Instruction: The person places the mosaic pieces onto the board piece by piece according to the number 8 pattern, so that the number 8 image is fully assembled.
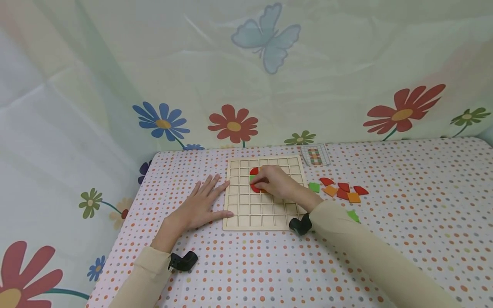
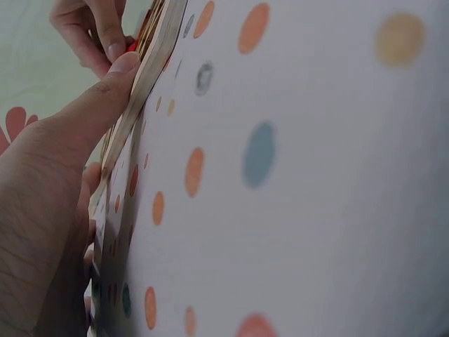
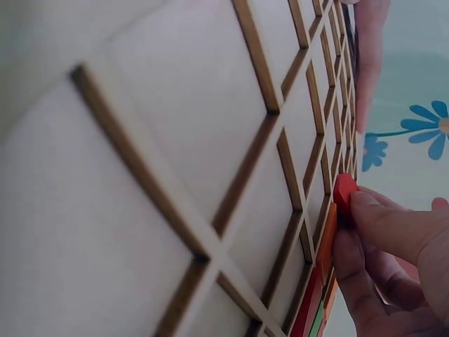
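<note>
A wooden grid board [image 1: 240, 209] lies on the table, its thin raised strips dividing it into square cells. My right hand [image 1: 275, 182] is over the upper middle of the board and pinches a small red piece [image 3: 344, 196] between thumb and fingers. Beside that piece an orange piece [image 3: 326, 239] sits in the grid. Another red piece [image 1: 254, 170] and a green piece [image 1: 252, 178] show next to the fingers; the hand hides others. With fingers spread, my left hand [image 1: 200, 207] rests at the board's left edge, its thumb touching the rim.
Right of the board lie loose pieces: a green square [image 1: 314, 187], an orange square [image 1: 354, 197], red quarter-rounds [image 1: 360, 190] and a green piece [image 1: 353, 216] partly behind the sleeve. A pattern card [image 1: 315, 155] lies beyond the board's far right corner. A flowered curtain [image 1: 269, 98] hangs behind the table.
</note>
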Demonstrator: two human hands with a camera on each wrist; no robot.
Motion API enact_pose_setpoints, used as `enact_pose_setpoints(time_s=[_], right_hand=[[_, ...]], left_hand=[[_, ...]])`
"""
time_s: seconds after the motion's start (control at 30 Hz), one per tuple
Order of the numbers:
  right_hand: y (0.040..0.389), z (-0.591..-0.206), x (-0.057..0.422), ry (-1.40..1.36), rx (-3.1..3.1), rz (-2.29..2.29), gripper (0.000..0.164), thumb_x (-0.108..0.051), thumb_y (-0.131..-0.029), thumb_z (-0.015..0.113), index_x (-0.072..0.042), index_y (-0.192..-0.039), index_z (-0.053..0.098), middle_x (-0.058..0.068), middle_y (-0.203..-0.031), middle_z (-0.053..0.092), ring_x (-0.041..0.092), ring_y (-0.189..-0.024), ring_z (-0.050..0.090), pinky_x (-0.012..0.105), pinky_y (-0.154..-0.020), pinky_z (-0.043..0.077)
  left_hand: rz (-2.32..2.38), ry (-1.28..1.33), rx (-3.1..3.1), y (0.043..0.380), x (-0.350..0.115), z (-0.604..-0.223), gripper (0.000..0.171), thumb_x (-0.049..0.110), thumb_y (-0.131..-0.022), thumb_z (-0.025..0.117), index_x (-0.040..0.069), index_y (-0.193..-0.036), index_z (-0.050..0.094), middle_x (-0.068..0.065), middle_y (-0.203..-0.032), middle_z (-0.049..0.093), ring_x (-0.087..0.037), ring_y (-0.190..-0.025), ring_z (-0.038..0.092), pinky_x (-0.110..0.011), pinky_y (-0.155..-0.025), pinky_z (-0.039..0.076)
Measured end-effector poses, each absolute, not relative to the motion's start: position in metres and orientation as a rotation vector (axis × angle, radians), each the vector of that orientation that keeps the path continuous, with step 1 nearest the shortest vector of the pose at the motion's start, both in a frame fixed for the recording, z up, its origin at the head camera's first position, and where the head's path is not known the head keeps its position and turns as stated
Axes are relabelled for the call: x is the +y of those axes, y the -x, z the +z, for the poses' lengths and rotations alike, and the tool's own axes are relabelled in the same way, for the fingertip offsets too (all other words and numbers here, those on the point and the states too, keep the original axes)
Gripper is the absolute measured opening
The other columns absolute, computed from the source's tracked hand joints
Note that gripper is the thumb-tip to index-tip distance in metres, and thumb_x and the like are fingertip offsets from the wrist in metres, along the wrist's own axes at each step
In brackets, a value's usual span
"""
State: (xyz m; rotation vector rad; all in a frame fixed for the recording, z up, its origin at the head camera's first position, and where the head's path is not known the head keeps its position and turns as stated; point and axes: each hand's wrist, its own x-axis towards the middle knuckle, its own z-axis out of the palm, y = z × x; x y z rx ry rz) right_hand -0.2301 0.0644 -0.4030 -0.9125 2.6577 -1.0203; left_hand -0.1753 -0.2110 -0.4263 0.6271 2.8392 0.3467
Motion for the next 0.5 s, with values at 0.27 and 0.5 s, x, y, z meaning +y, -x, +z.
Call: enact_pose_setpoints(time_s=[0.27,0.5], right_hand=[[0.2268,-0.4041,0.0627,0.885,2.708,-1.029,0.013,0.003,-0.094,0.075,0.001,-0.105,0.082,0.007,-0.091,0.066,0.018,-0.080,0.057,0.026,-0.070,0.048],[0.2251,-0.4082,0.0622,0.925,2.699,-1.078,0.011,0.004,-0.093,0.075,0.002,-0.102,0.082,0.007,-0.089,0.066,0.017,-0.077,0.056,0.025,-0.066,0.046]], left_hand=[[0.336,-0.634,2.841,0.1767,-0.2106,-0.4262,0.095,0.072,-0.096,0.057,0.024,-0.169,0.022,-0.011,-0.176,0.007,-0.031,-0.162,0.002,-0.055,-0.130,0.003],[0.331,-0.620,2.843,0.1764,-0.2107,-0.4284,0.095,0.073,-0.095,0.057,0.024,-0.169,0.022,-0.010,-0.176,0.008,-0.031,-0.162,0.002,-0.054,-0.130,0.002]])
